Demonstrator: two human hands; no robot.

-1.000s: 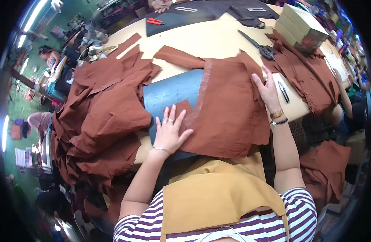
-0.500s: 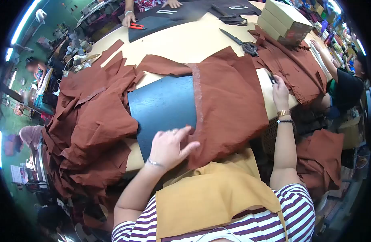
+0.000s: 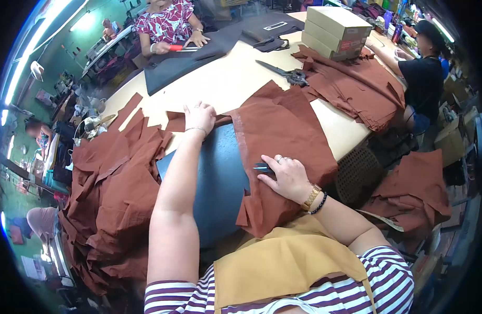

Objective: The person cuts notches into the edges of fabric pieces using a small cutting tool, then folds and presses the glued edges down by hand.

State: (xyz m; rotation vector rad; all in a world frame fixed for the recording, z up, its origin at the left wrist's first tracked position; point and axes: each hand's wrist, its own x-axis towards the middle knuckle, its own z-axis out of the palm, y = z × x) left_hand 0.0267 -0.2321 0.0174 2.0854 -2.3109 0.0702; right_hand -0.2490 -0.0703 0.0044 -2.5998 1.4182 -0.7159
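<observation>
My left hand is at the upper left corner of the brown cloth piece, its fingers bent over a strip of cloth. What its fingertips grip is hidden. Over the cloth's left part, my right hand holds a small dark cutting tool between thumb and fingers, its tip pointing left. Beneath the cloth and my left forearm lies a dark blue board. Just below my right hand, a narrow cloth flap hangs at the cloth's left edge.
A brown cloth heap lies left. Large scissors, stacked boxes and a brown cloth stack are towards the back right. Across the table a person holds a red-handled tool; another person is at right.
My left hand has moved up to the cloth's top corner. My right hand picked up the dark tool from the table and brought it left over the cloth. The view has shifted.
</observation>
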